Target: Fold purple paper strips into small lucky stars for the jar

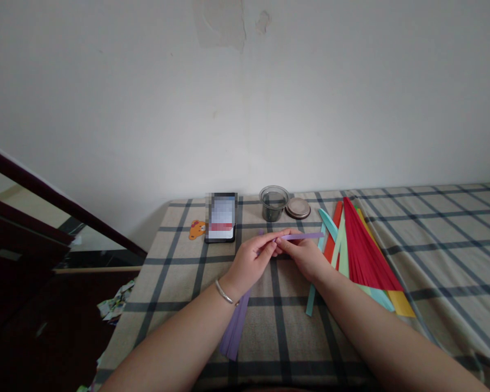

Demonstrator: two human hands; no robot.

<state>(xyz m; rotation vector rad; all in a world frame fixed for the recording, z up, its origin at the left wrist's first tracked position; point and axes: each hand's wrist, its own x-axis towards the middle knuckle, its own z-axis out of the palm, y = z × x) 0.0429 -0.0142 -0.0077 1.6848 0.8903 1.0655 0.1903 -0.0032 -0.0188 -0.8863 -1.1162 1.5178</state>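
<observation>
Two hands pinch a slim purple strip above checked cloth

In the head view, the purple strip is flat, narrow and smooth-looking, its free end pointing right just above the cloth, a beige woven fabric crossed by dark blue-grey bands and rumpled at the right. A bundle of purple strips lies under the left forearm. At the right, red strips spread as a pleated-looking fan, with yellow, orange, pale green and light blue strips around them. A see-through grey cup, round and wide-rimmed, stands near the wall beside a dull disc-shaped lid. Left of it lie a dark rectangular device with a blurred screen and a flat orange bear cutout.

Both forearms reach inward and the fingertips meet at mid-table. The left hand, a silvery bangle at its wrist, has thumb and forefinger closed at the strip's near-left end. The right hand presses its thumb there too, fingers curled beneath; their exact hold is hidden.
</observation>
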